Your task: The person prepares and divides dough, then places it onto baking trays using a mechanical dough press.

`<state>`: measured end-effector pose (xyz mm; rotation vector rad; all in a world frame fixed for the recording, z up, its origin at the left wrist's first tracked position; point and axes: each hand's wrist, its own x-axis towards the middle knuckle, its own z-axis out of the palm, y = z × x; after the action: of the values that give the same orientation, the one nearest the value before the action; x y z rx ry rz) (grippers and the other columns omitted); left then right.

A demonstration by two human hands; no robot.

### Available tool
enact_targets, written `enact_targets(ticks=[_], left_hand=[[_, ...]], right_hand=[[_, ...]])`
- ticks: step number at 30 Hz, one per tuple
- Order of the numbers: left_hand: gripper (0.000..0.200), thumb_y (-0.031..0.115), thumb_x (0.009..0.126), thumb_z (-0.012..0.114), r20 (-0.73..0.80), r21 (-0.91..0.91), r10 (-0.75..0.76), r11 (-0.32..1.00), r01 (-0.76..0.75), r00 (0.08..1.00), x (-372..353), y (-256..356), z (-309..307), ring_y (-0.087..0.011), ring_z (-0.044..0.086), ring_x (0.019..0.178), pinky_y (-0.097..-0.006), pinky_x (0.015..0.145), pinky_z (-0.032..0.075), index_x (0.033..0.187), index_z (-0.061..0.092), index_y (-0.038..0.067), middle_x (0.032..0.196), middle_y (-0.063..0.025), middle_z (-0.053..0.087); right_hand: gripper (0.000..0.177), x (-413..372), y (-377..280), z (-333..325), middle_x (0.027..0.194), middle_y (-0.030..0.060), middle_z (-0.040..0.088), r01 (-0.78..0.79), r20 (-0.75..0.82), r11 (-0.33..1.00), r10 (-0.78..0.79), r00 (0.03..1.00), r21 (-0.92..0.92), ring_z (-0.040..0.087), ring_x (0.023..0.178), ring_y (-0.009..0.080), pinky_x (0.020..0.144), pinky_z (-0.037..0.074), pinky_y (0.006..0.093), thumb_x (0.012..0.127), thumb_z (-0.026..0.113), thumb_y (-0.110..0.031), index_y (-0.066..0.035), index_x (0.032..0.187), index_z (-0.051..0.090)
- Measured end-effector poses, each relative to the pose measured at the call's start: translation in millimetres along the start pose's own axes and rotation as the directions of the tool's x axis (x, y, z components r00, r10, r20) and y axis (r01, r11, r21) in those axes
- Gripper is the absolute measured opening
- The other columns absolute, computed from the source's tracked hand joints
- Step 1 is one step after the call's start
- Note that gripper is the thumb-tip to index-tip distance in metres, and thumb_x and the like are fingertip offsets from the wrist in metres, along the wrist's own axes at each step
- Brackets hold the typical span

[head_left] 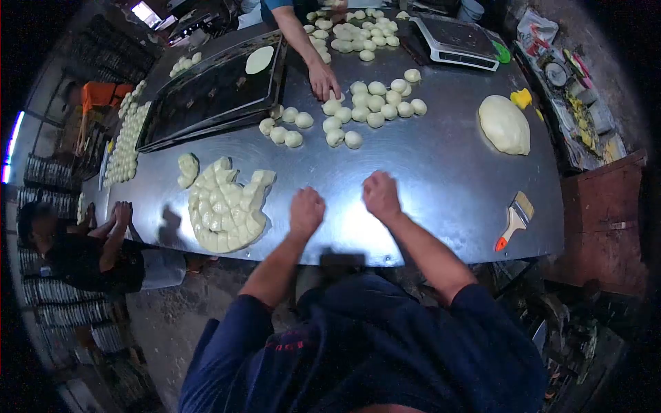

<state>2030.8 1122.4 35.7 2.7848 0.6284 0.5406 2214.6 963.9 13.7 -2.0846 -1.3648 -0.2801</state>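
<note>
My left hand (307,212) and my right hand (381,194) are both curled closed, low over the steel table (330,162) in front of me. Whatever is under or inside the fingers is hidden from above. Beyond them lies a loose group of round dough balls (375,102). To the left of my left hand rests a flat dough slab (227,210) cut into many pieces, with a small separate dough piece (186,169) at its upper left. A large smooth dough mound (505,125) sits to the right of my right hand.
A co-worker's hand (323,80) touches the dough balls across the table. A black baking tray (213,93) holds one flat dough round (259,60). A scale (454,43) stands at the back; a brush (516,219) lies at right. Another person (89,241) stands at left.
</note>
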Motion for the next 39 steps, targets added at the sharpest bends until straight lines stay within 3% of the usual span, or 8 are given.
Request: enact_targets(ticks=[15, 23, 24, 28, 30, 34, 37, 39], left_hand=[[0.012, 0.009, 0.077, 0.066, -0.116, -0.061, -0.022, 0.998, 0.015, 0.993, -93, -1, -44, -0.0358, 0.054, 0.098, -0.0481, 0.080, 0.044, 0.087, 0.060, 0.005, 0.097, -0.0161, 0.058], [0.012, 0.012, 0.079, 0.070, -0.100, -0.118, -0.007, 0.993, -0.005, 0.995, -67, 25, -47, -0.0346, 0.053, 0.086, -0.0454, 0.070, 0.044, 0.080, 0.059, 0.005, 0.091, -0.0133, 0.058], [0.015, 0.013, 0.077, 0.072, -0.113, 0.133, 0.240, 0.965, -0.225, 0.964, -85, 15, -54, -0.0350, 0.054, 0.091, -0.0453, 0.072, 0.046, 0.081, 0.059, 0.005, 0.095, -0.0132, 0.058], [0.025, 0.011, 0.066, 0.078, -0.021, -0.106, -0.106, 0.989, 0.103, 0.994, -133, 44, -49, -0.0354, 0.055, 0.091, -0.0452, 0.079, 0.050, 0.082, 0.060, 0.007, 0.101, -0.0142, 0.059], [0.027, 0.012, 0.065, 0.079, 0.160, -0.197, -0.092, 0.973, 0.123, 0.983, -128, 45, -59, -0.0357, 0.055, 0.095, -0.0449, 0.082, 0.049, 0.085, 0.062, 0.008, 0.104, -0.0147, 0.059], [0.035, 0.009, 0.064, 0.077, 0.087, -0.335, 0.036, 0.942, -0.005, 0.996, -115, 50, -88, -0.0368, 0.055, 0.104, -0.0436, 0.086, 0.048, 0.097, 0.064, 0.009, 0.107, -0.0146, 0.059], [0.039, -0.001, 0.066, 0.070, 0.033, -0.469, -0.093, 0.878, 0.098, 0.995, -135, 34, -73, -0.0352, 0.058, 0.102, -0.0400, 0.090, 0.047, 0.104, 0.063, 0.007, 0.105, -0.0149, 0.062], [0.043, -0.005, 0.069, 0.066, 0.042, -0.620, -0.246, 0.753, 0.219, 0.968, -154, 15, -58, -0.0276, 0.061, 0.098, -0.0345, 0.088, 0.047, 0.110, 0.062, 0.004, 0.106, -0.0138, 0.062]], right_hand=[[0.009, -80, -24, -58, 0.089, 0.0149, 0.055, -0.125, 0.100, 0.978, 0.109, 0.989, 0.169, 0.055, 0.089, 0.0326, 0.079, 0.046, 0.0459, 0.077, 0.065, -0.009, -0.005, 0.081, 0.059], [0.014, -43, -37, -28, 0.084, 0.0129, 0.056, 0.206, -0.049, 0.978, -0.204, 0.978, 0.031, 0.054, 0.084, 0.0316, 0.071, 0.043, 0.0456, 0.076, 0.067, -0.012, -0.005, 0.083, 0.058], [0.009, -69, -40, -37, 0.087, 0.0144, 0.057, 0.048, 0.036, 0.997, -0.050, 0.998, 0.067, 0.054, 0.083, 0.0326, 0.072, 0.043, 0.0461, 0.076, 0.066, -0.006, -0.003, 0.081, 0.058], [0.018, -93, -90, -81, 0.095, 0.0119, 0.064, -0.213, 0.292, 0.911, 0.109, 0.950, 0.353, 0.061, 0.092, 0.0262, 0.087, 0.048, 0.0394, 0.077, 0.071, -0.006, -0.003, 0.095, 0.067], [0.027, -27, -99, -86, 0.105, 0.0119, 0.067, -0.759, 0.703, 0.560, 0.389, 0.595, 0.333, 0.064, 0.096, 0.0223, 0.084, 0.052, 0.0378, 0.075, 0.075, -0.010, -0.004, 0.101, 0.069], [0.042, 132, -117, -141, 0.107, 0.0074, 0.068, -0.074, 0.071, 0.620, 0.029, 0.997, 0.781, 0.067, 0.094, 0.0186, 0.079, 0.053, 0.0281, 0.077, 0.072, -0.008, -0.008, 0.118, 0.062], [0.030, 217, -129, -163, 0.094, 0.0081, 0.064, 0.451, -0.576, 0.808, -0.174, 0.798, 0.380, 0.062, 0.080, 0.0158, 0.068, 0.048, 0.0279, 0.081, 0.070, -0.005, -0.006, 0.110, 0.066], [0.033, 252, -98, -116, 0.105, 0.0101, 0.062, 0.353, -0.563, 0.920, -0.205, 0.801, 0.168, 0.060, 0.082, 0.0210, 0.071, 0.049, 0.0320, 0.080, 0.073, -0.015, -0.007, 0.112, 0.067]])
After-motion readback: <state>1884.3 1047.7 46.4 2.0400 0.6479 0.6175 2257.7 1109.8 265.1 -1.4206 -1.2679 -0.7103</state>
